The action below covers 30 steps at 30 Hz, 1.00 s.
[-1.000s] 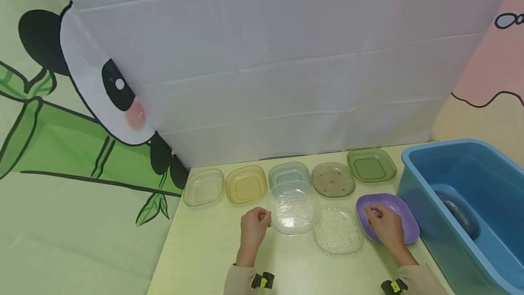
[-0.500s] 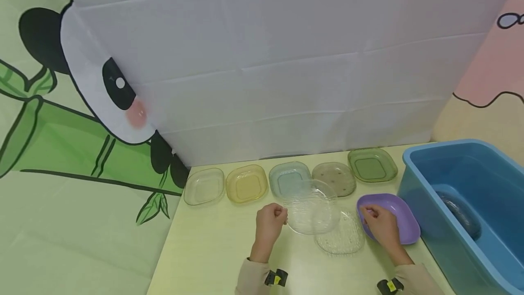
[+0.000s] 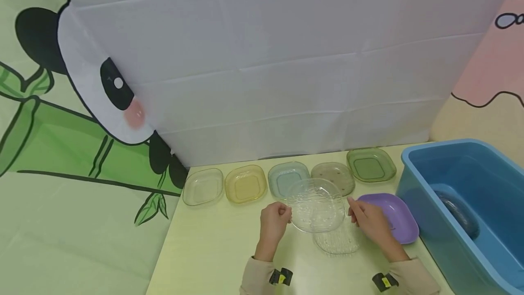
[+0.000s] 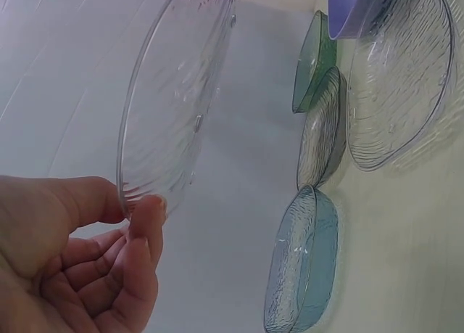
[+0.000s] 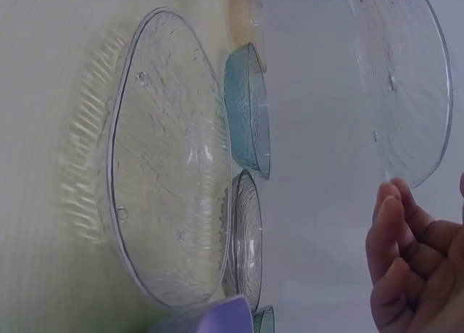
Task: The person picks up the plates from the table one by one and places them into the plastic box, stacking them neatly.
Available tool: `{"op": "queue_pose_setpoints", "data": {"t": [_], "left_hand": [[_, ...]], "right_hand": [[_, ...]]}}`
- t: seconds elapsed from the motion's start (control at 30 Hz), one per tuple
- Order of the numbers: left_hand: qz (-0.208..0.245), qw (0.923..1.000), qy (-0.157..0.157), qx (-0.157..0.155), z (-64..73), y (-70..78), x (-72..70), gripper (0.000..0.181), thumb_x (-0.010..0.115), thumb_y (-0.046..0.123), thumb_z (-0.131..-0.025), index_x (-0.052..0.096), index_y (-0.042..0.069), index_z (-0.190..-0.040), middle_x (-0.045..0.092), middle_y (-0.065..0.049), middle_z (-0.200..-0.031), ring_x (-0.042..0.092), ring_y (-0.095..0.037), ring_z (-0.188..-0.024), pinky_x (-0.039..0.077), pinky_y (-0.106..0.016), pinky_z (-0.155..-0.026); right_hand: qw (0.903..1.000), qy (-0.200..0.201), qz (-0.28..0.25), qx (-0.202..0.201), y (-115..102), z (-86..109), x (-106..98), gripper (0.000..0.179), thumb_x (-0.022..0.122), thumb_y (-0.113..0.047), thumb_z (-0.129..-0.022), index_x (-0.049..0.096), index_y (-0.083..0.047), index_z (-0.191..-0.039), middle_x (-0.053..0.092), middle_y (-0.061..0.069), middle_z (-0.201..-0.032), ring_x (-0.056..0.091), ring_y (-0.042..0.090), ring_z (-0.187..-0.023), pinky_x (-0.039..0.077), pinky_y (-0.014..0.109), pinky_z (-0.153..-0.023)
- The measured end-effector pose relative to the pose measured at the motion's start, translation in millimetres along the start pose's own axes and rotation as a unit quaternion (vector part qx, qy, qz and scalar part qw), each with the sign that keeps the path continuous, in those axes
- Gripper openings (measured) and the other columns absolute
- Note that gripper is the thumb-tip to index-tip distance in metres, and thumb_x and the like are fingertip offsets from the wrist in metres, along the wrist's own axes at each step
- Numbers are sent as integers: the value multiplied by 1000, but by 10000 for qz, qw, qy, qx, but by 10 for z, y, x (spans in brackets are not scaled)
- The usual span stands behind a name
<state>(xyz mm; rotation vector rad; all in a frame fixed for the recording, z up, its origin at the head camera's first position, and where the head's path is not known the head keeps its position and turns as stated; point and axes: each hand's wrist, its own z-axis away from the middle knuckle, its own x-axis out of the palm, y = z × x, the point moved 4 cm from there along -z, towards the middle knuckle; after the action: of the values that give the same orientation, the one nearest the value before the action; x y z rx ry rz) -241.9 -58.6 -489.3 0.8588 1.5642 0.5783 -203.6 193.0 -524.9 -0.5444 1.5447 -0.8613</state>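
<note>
My left hand pinches the near-left rim of a clear round plate between thumb and fingers, and the plate hangs above the table. At its opposite rim is my right hand. In the right wrist view the fingertips lie at or very near that rim, with the thumb spread apart; I cannot tell whether they touch. Below the held plate, a clear squarish ridged plate lies on the table, partly seen through it. A purple dish sits beside my right hand.
Along the back edge stand a clear dish, a yellow dish, a blue dish, a greyish dish and a green dish. A blue tub with a dark object inside stands at the right.
My left hand has carried the clear round plate to the right, over the squarish ridged one. My right hand has shifted left from above the purple dish to the plate's rim.
</note>
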Motion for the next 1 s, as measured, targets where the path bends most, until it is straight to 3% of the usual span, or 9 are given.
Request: {"op": "queue_pose_setpoints", "data": {"t": [0.27, 0.57, 1.0], "left_hand": [[17, 10000, 0, -69, 11, 2, -23, 11, 62, 7, -82, 65, 3, -72, 65, -4, -58, 56, -6, -48, 40, -18, -46], [62, 9997, -77, -204, 27, -35, -22, 12, 62, 7, -83, 65, 3, -72, 65, -4, -59, 59, -8, -49, 40, -19, -47], [89, 9998, 140, -126, 29, -50, -45, 10, 64, 8, -81, 66, 4, -72, 66, -4, -59, 59, -7, -48, 42, -19, -48]], "right_hand": [[9994, -315, 45, -130, -105, 7, 125, 54, 35, -49, -96, 57, -9, -66, 55, 1, -56, 46, 10, -49, 34, 24, -48], [9993, -364, 61, -71, -163, 41, 212, 53, 33, -48, -97, 54, -13, -63, 53, -3, -55, 45, 9, -48, 32, 24, -47], [9985, -34, 385, -393, -241, 39, 250, 47, 34, -38, -99, 47, -14, -60, 46, -5, -50, 40, 9, -43, 30, 24, -44]]}}
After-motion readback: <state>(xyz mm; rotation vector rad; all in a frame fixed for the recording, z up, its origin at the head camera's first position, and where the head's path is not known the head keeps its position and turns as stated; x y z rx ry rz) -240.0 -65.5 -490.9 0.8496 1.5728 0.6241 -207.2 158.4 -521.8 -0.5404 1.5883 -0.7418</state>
